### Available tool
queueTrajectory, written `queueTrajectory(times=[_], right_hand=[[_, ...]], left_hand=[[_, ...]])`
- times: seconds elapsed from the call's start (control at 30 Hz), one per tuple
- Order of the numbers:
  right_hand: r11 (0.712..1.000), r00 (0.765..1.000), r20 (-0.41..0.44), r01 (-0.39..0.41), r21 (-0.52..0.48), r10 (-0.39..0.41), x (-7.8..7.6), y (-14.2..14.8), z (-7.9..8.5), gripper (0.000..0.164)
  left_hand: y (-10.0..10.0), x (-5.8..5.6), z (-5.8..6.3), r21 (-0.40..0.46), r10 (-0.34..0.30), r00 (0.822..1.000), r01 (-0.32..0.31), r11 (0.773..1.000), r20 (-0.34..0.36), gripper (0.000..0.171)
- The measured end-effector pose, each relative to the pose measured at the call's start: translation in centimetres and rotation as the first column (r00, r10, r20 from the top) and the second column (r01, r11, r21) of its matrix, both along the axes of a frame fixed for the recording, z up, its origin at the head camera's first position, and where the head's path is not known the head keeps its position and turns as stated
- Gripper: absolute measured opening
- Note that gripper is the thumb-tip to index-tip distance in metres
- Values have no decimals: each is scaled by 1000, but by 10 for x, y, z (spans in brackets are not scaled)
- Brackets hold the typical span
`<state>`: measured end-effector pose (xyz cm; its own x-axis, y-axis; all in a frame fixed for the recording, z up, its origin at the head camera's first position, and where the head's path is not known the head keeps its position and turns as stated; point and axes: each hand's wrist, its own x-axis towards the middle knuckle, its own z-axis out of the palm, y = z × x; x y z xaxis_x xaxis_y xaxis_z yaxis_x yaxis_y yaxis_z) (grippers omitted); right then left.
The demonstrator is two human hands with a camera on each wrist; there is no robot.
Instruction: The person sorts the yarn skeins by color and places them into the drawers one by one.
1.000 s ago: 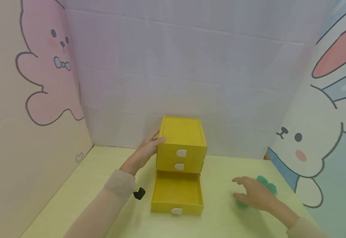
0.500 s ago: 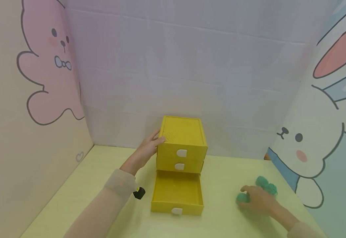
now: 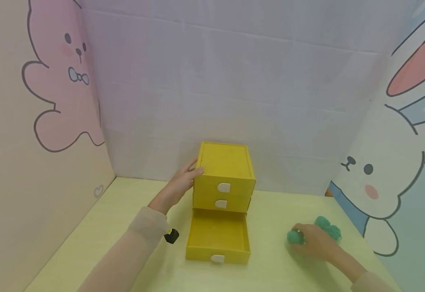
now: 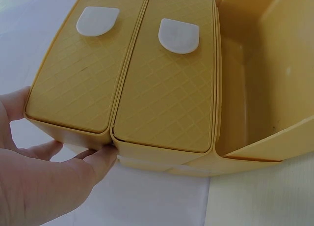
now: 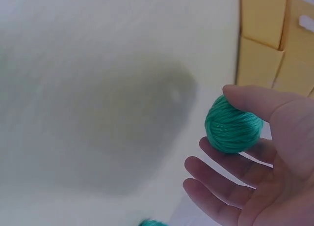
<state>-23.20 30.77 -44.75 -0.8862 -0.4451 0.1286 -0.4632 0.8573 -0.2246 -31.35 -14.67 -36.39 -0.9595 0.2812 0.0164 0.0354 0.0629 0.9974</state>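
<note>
A small yellow drawer cabinet (image 3: 224, 161) stands near the back wall, its bottom drawer (image 3: 198, 254) pulled out with nothing inside. My left hand (image 3: 177, 184) grips the cabinet's left side, thumb over the top edge and fingers (image 4: 100, 162) against the side wall. Between thumb and fingers, my right hand (image 3: 316, 243) pinches a green ball of yarn (image 5: 231, 127), to the right of the cabinet. In the right wrist view the other fingers fan out below the ball. Two more green yarn balls (image 3: 333, 232) lie just behind the right hand.
A small black object (image 3: 171, 236) with a yellow spot shows beside the left sleeve. The pale yellow table (image 3: 267, 269) is bounded by a white back wall (image 3: 234, 81) and side panels with a pink cartoon animal (image 3: 64, 101) and a white rabbit (image 3: 376, 182).
The right hand has come down onto the nearest yarn ball, closed thumb and fingers on it, and moved it slightly left. The left hand keeps its place on the cabinet.
</note>
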Motion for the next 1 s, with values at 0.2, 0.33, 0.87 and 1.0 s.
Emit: queueTrajectory(times=[0.2, 0.33, 0.87, 1.0], right_hand=[[996, 998, 7, -66, -53, 67, 1, -44, 29, 36], [987, 992, 16, -124, -101, 127, 1, -82, 43, 35], [947, 958, -13, -286, -147, 287, -17, -206, 35, 28], [945, 954, -13, -298, -134, 299, -24, -223, 24, 30]], left_hand=[[1, -1, 1, 1, 5, 1000, -5, 1000, 3, 75], [0, -1, 0, -1, 3, 1000, -3, 1000, 9, 76], [1, 1, -1, 15, 3, 1000, -3, 1000, 3, 76], [0, 2, 0, 13, 1, 1000, -1, 1000, -2, 76]])
